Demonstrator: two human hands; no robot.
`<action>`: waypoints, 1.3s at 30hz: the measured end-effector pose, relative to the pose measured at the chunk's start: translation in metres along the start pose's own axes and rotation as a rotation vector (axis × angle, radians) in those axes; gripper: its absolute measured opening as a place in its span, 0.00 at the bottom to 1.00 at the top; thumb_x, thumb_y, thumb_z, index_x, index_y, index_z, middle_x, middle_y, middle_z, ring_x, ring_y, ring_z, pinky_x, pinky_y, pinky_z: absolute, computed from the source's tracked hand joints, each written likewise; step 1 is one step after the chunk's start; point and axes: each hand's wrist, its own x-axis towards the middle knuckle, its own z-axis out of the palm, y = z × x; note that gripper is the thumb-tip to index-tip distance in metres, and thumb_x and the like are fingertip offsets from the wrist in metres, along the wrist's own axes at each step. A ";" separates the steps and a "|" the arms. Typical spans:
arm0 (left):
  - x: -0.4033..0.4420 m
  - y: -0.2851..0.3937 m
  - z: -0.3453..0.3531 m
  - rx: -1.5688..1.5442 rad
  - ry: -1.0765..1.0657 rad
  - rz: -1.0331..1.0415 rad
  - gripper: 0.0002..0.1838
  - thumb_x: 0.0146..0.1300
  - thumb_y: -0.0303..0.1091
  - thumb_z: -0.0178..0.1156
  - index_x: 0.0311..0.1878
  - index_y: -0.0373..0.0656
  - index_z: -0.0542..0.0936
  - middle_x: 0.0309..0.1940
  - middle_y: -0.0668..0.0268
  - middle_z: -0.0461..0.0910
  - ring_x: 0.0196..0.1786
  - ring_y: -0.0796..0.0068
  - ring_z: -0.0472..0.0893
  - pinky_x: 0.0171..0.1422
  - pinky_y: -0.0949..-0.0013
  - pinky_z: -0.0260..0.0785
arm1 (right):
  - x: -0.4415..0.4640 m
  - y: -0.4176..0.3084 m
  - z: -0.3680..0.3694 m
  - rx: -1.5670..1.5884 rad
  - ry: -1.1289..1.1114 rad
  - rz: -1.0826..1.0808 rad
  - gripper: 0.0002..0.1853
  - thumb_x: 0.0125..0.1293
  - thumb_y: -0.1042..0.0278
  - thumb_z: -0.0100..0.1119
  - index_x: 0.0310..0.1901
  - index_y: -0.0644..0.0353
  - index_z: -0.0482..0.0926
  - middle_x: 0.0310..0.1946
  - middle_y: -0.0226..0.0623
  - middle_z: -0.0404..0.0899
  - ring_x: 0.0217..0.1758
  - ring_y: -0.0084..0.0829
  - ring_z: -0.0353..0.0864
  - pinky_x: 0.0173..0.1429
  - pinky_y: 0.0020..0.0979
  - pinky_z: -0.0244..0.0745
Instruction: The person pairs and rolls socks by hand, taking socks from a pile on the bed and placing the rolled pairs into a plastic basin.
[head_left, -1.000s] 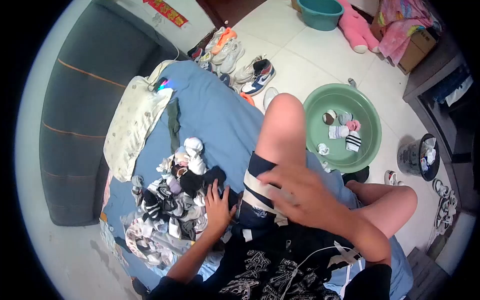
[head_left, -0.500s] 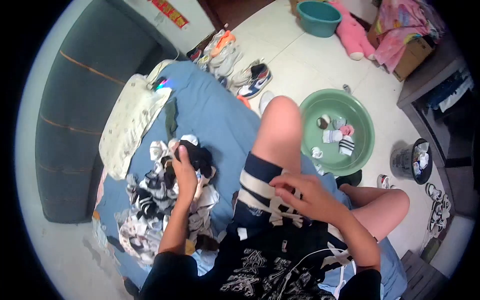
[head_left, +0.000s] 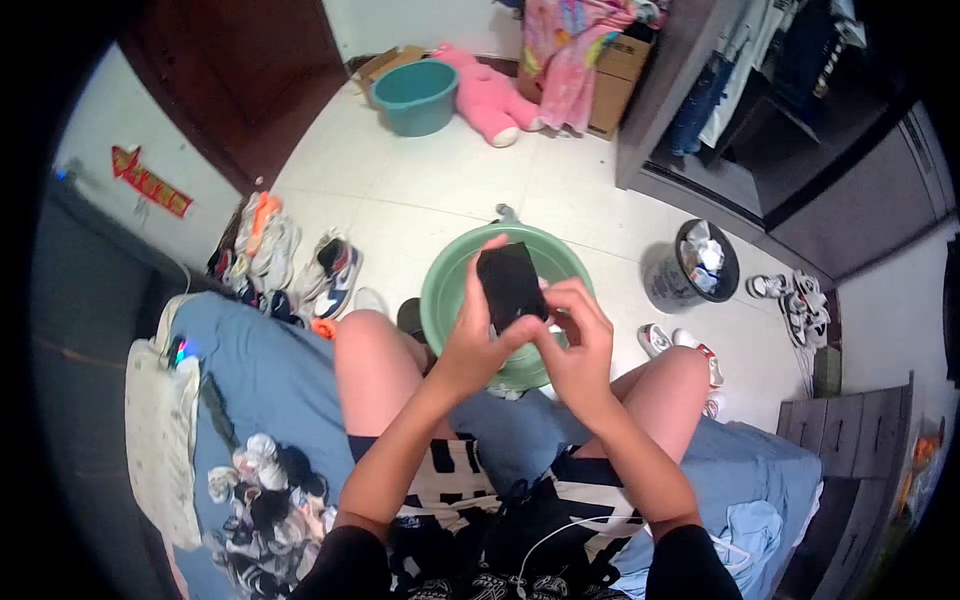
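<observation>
A black sock [head_left: 512, 284] is held up in front of me between both hands, its cloth looking flat and folded. My left hand [head_left: 478, 340] grips its left side and lower edge, thumb across the bottom. On the other side, the fingers of my right hand [head_left: 580, 335] pinch the lower right corner. Behind and below them stands a green basin [head_left: 440, 265] on the floor; the hands and sock hide most of its inside. A heap of mixed socks [head_left: 265, 520] lies on the blue bed sheet [head_left: 270, 370] to my left.
A dark trash bin [head_left: 672, 285] holding white scraps stands right of the basin. Shoes [head_left: 335, 275] line the floor at left, with more at right. Farther off are a teal tub [head_left: 415, 100], a pink plush toy [head_left: 490, 100] and an open wardrobe [head_left: 760, 140].
My view has swung right, from the bed toward the floor. The left hand has brought the black sock from the heap to above the basin, where the right hand has joined it.
</observation>
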 end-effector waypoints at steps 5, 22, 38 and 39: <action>0.002 -0.038 -0.003 0.339 0.265 0.028 0.21 0.68 0.29 0.52 0.63 0.36 0.68 0.49 0.60 0.76 0.48 0.74 0.76 0.52 0.71 0.71 | 0.001 0.027 -0.003 -0.018 0.038 0.014 0.10 0.59 0.83 0.62 0.41 0.67 0.74 0.44 0.39 0.74 0.48 0.30 0.78 0.51 0.27 0.75; 0.001 -0.021 -0.024 -0.510 0.340 -0.506 0.07 0.69 0.38 0.52 0.45 0.49 0.74 0.39 0.71 0.78 0.43 0.78 0.77 0.48 0.71 0.67 | -0.007 0.043 0.004 1.098 0.155 0.919 0.16 0.70 0.70 0.43 0.56 0.62 0.73 0.51 0.38 0.78 0.52 0.33 0.79 0.59 0.34 0.75; -0.020 -0.062 -0.005 0.378 0.379 -0.451 0.17 0.68 0.41 0.61 0.46 0.34 0.80 0.31 0.74 0.77 0.35 0.81 0.74 0.38 0.76 0.65 | -0.020 0.072 0.004 0.614 0.354 0.714 0.21 0.76 0.57 0.48 0.57 0.70 0.73 0.56 0.38 0.76 0.57 0.25 0.74 0.65 0.29 0.66; -0.019 -0.063 -0.009 0.152 0.365 -0.435 0.16 0.70 0.40 0.58 0.47 0.36 0.80 0.34 0.74 0.77 0.36 0.83 0.73 0.38 0.78 0.64 | -0.013 0.053 -0.002 0.723 0.296 0.755 0.23 0.75 0.57 0.49 0.58 0.71 0.73 0.58 0.40 0.75 0.60 0.27 0.73 0.68 0.30 0.63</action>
